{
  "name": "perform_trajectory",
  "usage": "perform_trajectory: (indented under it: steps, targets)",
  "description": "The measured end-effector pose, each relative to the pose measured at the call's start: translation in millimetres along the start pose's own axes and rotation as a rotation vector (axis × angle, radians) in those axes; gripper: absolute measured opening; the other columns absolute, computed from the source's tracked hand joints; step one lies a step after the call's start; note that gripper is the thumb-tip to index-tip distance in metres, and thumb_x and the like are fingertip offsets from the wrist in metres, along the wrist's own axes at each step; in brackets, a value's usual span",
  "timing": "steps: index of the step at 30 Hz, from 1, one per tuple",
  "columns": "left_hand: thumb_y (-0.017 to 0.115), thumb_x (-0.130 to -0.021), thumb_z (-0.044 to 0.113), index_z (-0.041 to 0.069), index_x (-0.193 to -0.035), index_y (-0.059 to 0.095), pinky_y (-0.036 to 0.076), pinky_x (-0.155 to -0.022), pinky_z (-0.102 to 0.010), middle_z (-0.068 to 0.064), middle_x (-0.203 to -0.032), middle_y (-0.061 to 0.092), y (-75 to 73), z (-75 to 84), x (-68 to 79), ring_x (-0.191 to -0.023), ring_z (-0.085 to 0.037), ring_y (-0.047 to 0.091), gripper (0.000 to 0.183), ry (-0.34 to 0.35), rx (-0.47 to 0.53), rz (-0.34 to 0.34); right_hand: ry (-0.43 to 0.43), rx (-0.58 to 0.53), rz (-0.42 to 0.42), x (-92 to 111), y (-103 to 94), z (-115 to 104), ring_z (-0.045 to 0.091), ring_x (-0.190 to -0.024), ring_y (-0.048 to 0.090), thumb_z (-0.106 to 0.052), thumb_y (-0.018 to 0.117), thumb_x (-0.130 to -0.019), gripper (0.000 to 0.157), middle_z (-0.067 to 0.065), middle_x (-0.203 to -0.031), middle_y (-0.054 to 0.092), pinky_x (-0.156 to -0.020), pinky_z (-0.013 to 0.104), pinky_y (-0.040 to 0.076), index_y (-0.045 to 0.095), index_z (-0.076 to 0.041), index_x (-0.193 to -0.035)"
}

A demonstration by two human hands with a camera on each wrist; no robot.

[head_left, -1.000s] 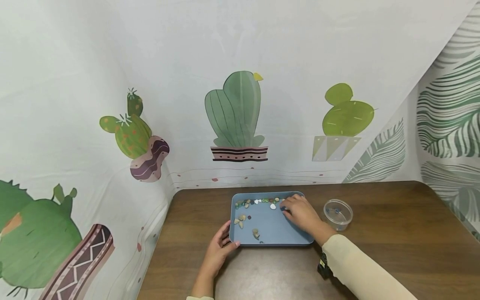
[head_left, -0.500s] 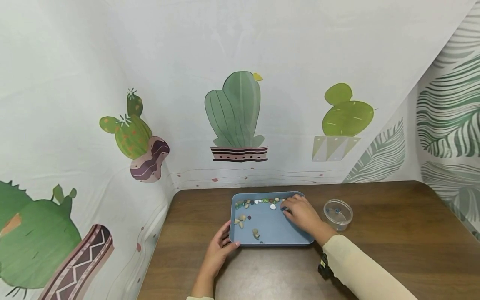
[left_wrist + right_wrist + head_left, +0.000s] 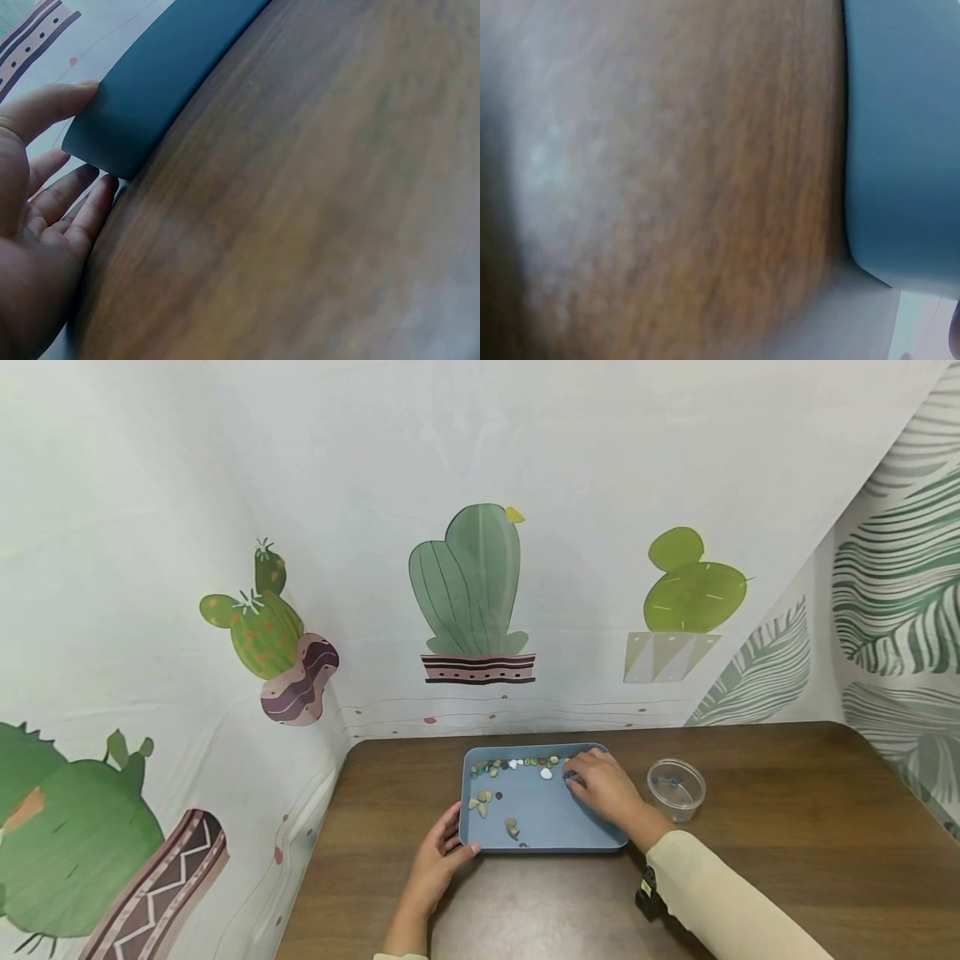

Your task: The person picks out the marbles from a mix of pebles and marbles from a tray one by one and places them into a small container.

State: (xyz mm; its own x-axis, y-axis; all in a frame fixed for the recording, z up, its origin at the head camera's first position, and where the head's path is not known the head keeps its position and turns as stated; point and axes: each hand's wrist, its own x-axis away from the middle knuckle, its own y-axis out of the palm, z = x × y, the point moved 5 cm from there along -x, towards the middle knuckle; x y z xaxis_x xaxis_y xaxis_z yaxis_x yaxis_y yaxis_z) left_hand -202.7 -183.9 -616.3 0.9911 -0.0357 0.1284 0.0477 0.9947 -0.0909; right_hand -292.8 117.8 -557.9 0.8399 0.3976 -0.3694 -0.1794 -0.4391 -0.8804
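A blue rectangular tray (image 3: 536, 818) lies on the wooden table with small decorative stones in it. My left hand (image 3: 438, 857) grips its front left corner, thumb at the rim and fingers against the side; the left wrist view shows this hand (image 3: 45, 202) close up on the tray wall (image 3: 142, 82). Over the tray's right part, my right hand (image 3: 602, 787) pinches a dark blue stone (image 3: 567, 776) between thumb and fingers, mostly hidden. Just left of it lies a white stone (image 3: 546, 773). A row of mixed stones (image 3: 513, 763) runs along the far wall.
To the right of the tray stands a clear round plastic tub (image 3: 677, 789) with a few blue stones in it. Tan stones (image 3: 480, 802) sit at the tray's left, a dark red one (image 3: 498, 795) beside them. A cactus-print cloth (image 3: 375, 652) hangs behind the table.
My right hand has shifted very slightly at the far right part of the tray. The left hand, tray and tub stay where they were.
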Motion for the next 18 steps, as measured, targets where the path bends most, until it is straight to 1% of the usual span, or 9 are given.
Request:
perform_trajectory:
  steps: [7, 15, 18]
  targets:
    - [0.084, -0.081, 0.016, 0.018, -0.152, 0.045, 0.048, -0.094, -0.018, -0.017, -0.154, 0.047, 0.1, 0.3, 0.5, -0.13, -0.034, 0.054, 0.08, 0.002, 0.007, 0.0, 0.037, -0.052, 0.04, -1, -4.0, 1, 0.023, -0.098, 0.063, -0.017, 0.079, -0.087, 0.018, 0.004, -0.102, 0.074, -0.095, 0.045, 0.048, 0.075, -0.01, -0.104]
    - [0.083, -0.082, 0.015, 0.018, -0.152, 0.046, 0.048, -0.095, -0.02, -0.016, -0.155, 0.047, 0.3, 2.4, 1.3, -0.131, -0.035, 0.053, 0.08, 0.005, 0.003, 0.001, 0.067, -0.094, 0.075, 1, -9.5, 1, 0.022, -0.1, 0.063, -0.017, 0.078, -0.089, 0.019, 0.002, -0.104, 0.074, -0.094, 0.044, 0.048, 0.074, -0.01, -0.107]
    - [0.083, -0.082, 0.015, 0.017, -0.152, 0.045, 0.048, -0.094, -0.019, -0.016, -0.155, 0.046, 0.5, 1.6, 1.0, -0.13, -0.035, 0.053, 0.08, 0.002, 0.009, -0.001, 0.069, -0.119, 0.106, 3, -14.3, -1, 0.023, -0.099, 0.063, -0.016, 0.079, -0.087, 0.02, 0.003, -0.104, 0.074, -0.092, 0.044, 0.049, 0.075, -0.01, -0.106]
